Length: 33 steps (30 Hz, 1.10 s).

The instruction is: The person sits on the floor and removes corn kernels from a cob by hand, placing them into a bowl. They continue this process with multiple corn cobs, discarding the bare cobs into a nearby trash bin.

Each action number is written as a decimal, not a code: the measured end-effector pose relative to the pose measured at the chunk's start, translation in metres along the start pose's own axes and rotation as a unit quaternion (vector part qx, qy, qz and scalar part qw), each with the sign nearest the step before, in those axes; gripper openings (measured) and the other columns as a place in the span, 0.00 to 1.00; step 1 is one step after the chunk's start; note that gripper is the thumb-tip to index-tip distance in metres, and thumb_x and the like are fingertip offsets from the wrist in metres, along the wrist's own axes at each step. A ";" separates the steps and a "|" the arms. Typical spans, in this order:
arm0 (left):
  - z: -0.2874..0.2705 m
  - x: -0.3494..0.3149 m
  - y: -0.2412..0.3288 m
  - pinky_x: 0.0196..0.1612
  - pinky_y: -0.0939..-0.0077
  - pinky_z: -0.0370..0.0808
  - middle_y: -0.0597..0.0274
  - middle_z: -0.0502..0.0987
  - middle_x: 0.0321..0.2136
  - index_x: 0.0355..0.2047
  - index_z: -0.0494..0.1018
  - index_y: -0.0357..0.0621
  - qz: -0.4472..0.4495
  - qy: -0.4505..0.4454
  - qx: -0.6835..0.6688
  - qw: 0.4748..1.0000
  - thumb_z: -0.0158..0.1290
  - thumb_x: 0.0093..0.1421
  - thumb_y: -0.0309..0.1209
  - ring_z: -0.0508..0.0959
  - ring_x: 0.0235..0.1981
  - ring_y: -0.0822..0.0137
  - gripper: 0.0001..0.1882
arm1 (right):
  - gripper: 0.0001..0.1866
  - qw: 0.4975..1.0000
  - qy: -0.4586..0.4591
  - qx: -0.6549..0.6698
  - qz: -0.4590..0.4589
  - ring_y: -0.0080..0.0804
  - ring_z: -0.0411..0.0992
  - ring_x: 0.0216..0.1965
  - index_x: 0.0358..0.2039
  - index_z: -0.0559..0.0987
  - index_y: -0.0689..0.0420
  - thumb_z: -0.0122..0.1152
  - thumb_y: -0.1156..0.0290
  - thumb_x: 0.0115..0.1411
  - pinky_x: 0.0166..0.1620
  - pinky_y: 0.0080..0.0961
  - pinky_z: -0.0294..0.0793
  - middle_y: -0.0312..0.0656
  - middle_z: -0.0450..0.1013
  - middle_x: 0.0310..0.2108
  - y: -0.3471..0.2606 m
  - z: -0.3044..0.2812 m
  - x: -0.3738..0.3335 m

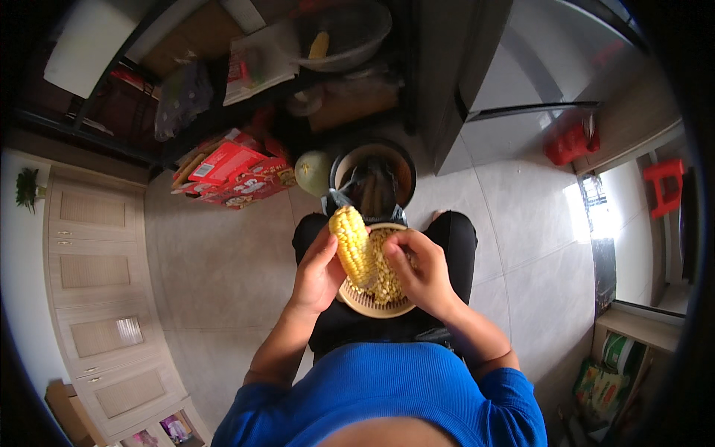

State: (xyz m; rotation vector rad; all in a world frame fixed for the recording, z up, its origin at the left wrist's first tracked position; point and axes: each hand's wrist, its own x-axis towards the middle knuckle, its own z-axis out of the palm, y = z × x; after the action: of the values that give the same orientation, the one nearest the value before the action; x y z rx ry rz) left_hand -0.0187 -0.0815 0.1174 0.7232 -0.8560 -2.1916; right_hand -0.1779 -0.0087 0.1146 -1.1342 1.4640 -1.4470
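Note:
My left hand (pixel 316 274) is closed round a yellow corn cob (pixel 350 238), which it holds tilted above a shallow tan basket (pixel 378 311). Loose corn kernels (pixel 387 284) cover much of the basket's inside, and the basket rests on my lap. Over the basket's right side, my right hand (pixel 424 270) has its fingers curled together close to the cob but apart from it. Whatever those fingers may hold is hidden. Several rows of kernels are still on the cob's visible side, and its lower end hangs over the loose kernels.
Just beyond my knees stands a round bin (pixel 408 167) with a dark liner, beside a pale green melon (pixel 313 172) and red cardboard boxes (pixel 238 170). A dark shelf holds a clear bowl (pixel 365 48) with another cob (pixel 319 45). Cabinets (pixel 93 279) line the left; a refrigerator (pixel 521 67) stands far right.

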 end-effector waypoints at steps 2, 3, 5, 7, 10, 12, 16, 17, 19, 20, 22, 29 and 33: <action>-0.017 0.001 -0.004 0.54 0.69 0.62 0.53 0.69 0.47 0.55 0.58 0.40 -0.006 0.063 -0.025 0.998 0.35 0.64 0.39 0.68 0.49 0.64 0.22 | 0.05 0.993 0.042 0.103 0.028 0.23 0.67 0.24 0.30 0.72 0.65 0.55 0.76 0.56 0.31 0.18 0.67 0.41 0.68 0.23 0.000 -0.002 0.008; -0.021 0.002 -0.001 0.53 0.70 0.63 0.55 0.68 0.48 0.54 0.58 0.40 -0.018 0.073 -0.030 0.997 0.36 0.64 0.41 0.69 0.49 0.65 0.23 | 0.05 0.995 0.059 0.076 -0.005 0.27 0.68 0.23 0.31 0.72 0.63 0.57 0.76 0.55 0.29 0.19 0.67 0.43 0.69 0.23 0.008 -0.006 0.019; -0.037 0.008 -0.009 0.51 0.73 0.65 0.58 0.69 0.47 0.54 0.60 0.40 -0.027 0.078 0.043 0.996 0.38 0.64 0.40 0.70 0.47 0.69 0.22 | 0.06 0.977 -0.005 -0.196 -0.090 0.28 0.69 0.26 0.34 0.73 0.60 0.55 0.77 0.55 0.30 0.20 0.68 0.41 0.71 0.28 0.025 -0.014 0.054; -0.049 0.024 -0.026 0.46 0.80 0.68 0.63 0.70 0.45 0.54 0.61 0.40 -0.086 0.022 0.135 0.987 0.43 0.63 0.37 0.70 0.44 0.74 0.22 | 0.11 0.921 -0.088 -0.373 -0.073 0.47 0.71 0.31 0.36 0.75 0.55 0.54 0.77 0.51 0.33 0.35 0.72 0.45 0.71 0.34 0.079 -0.022 0.081; -0.047 0.023 -0.042 0.44 0.83 0.67 0.65 0.70 0.40 0.51 0.63 0.38 -0.094 -0.005 0.287 0.953 0.47 0.61 0.34 0.69 0.41 0.76 0.20 | 0.10 0.938 -0.069 -0.329 -0.083 0.45 0.72 0.31 0.35 0.74 0.56 0.54 0.77 0.50 0.33 0.34 0.73 0.45 0.70 0.32 0.070 -0.007 0.107; -0.064 0.024 -0.058 0.44 0.82 0.67 0.61 0.71 0.41 0.48 0.66 0.37 -0.108 -0.034 0.367 0.923 0.49 0.60 0.34 0.69 0.41 0.74 0.19 | 0.07 0.969 -0.067 -0.228 -0.065 0.40 0.73 0.28 0.31 0.73 0.60 0.57 0.76 0.50 0.30 0.29 0.73 0.46 0.71 0.27 0.075 0.000 0.124; -0.087 0.032 -0.074 0.42 0.83 0.69 0.61 0.73 0.39 0.48 0.66 0.37 -0.072 -0.005 0.296 0.953 0.50 0.59 0.36 0.71 0.39 0.74 0.19 | 0.05 0.976 -0.071 -0.197 -0.052 0.41 0.73 0.27 0.28 0.72 0.62 0.57 0.75 0.50 0.30 0.28 0.73 0.47 0.72 0.23 0.056 0.008 0.136; -0.085 0.036 -0.068 0.39 0.80 0.71 0.62 0.73 0.36 0.46 0.67 0.40 -0.216 0.055 0.171 0.960 0.48 0.60 0.37 0.73 0.35 0.74 0.18 | 0.05 0.978 -0.073 -0.185 -0.055 0.37 0.74 0.27 0.28 0.73 0.62 0.57 0.76 0.50 0.31 0.26 0.73 0.47 0.72 0.23 0.062 0.005 0.135; -0.081 0.043 -0.051 0.36 0.77 0.73 0.61 0.73 0.35 0.45 0.67 0.41 -0.264 0.010 -0.003 0.964 0.45 0.62 0.42 0.75 0.30 0.72 0.19 | 0.05 0.985 -0.092 -0.145 -0.011 0.34 0.75 0.27 0.29 0.74 0.63 0.57 0.77 0.50 0.31 0.24 0.73 0.46 0.73 0.24 0.077 -0.003 0.129; -0.083 0.044 -0.043 0.35 0.74 0.74 0.60 0.73 0.35 0.45 0.66 0.41 -0.280 -0.003 -0.023 0.960 0.42 0.62 0.44 0.75 0.29 0.70 0.20 | 0.05 0.985 -0.089 -0.145 0.007 0.32 0.75 0.28 0.29 0.74 0.63 0.57 0.77 0.50 0.32 0.23 0.73 0.46 0.73 0.24 0.080 -0.008 0.123; -0.080 0.049 -0.034 0.32 0.73 0.73 0.59 0.73 0.33 0.45 0.66 0.41 -0.270 -0.033 -0.067 0.960 0.37 0.63 0.48 0.75 0.26 0.67 0.23 | 0.06 0.987 -0.090 -0.130 0.034 0.29 0.74 0.28 0.30 0.75 0.63 0.55 0.78 0.50 0.33 0.21 0.73 0.45 0.74 0.26 0.082 -0.015 0.107; -0.046 0.032 -0.009 0.26 0.77 0.69 0.57 0.72 0.33 0.47 0.62 0.41 -0.187 -0.098 -0.037 0.977 0.31 0.63 0.51 0.72 0.21 0.67 0.26 | 0.09 0.981 -0.144 -0.031 0.128 0.20 0.72 0.30 0.30 0.74 0.67 0.58 0.74 0.52 0.37 0.19 0.72 0.39 0.73 0.25 0.064 -0.016 0.041; -0.030 0.022 -0.003 0.28 0.78 0.70 0.59 0.71 0.31 0.43 0.63 0.39 -0.163 -0.095 0.018 0.982 0.33 0.64 0.47 0.73 0.22 0.70 0.22 | 0.07 0.977 -0.148 -0.007 0.155 0.20 0.71 0.33 0.31 0.73 0.67 0.55 0.75 0.56 0.39 0.17 0.71 0.39 0.73 0.29 0.044 -0.018 0.024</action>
State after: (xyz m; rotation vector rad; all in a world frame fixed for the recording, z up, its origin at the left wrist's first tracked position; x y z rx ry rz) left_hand -0.0126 -0.1074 0.0909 0.7206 -0.9275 -2.5755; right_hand -0.2053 -0.0282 0.0737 -1.0249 1.3679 -1.0082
